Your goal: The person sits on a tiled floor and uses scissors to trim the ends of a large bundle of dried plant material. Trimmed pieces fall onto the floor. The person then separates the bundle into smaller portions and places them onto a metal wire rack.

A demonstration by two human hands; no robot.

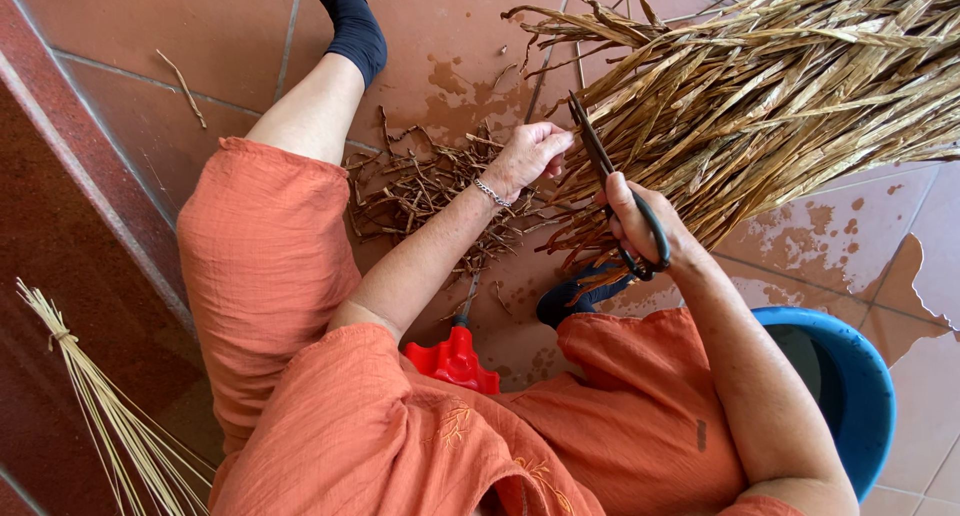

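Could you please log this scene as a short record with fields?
left hand: pinches a strip of the dried leaves
right hand: holds black scissors, blades up among the leaves
floor: red tiles, damp patches, pile of trimmings
nearby: blue bucket, red-handled tool, bundle of thin sticks

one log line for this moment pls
left hand: pinching dried leaf strips | right hand: holding black scissors at the strips | cut scraps on tile floor
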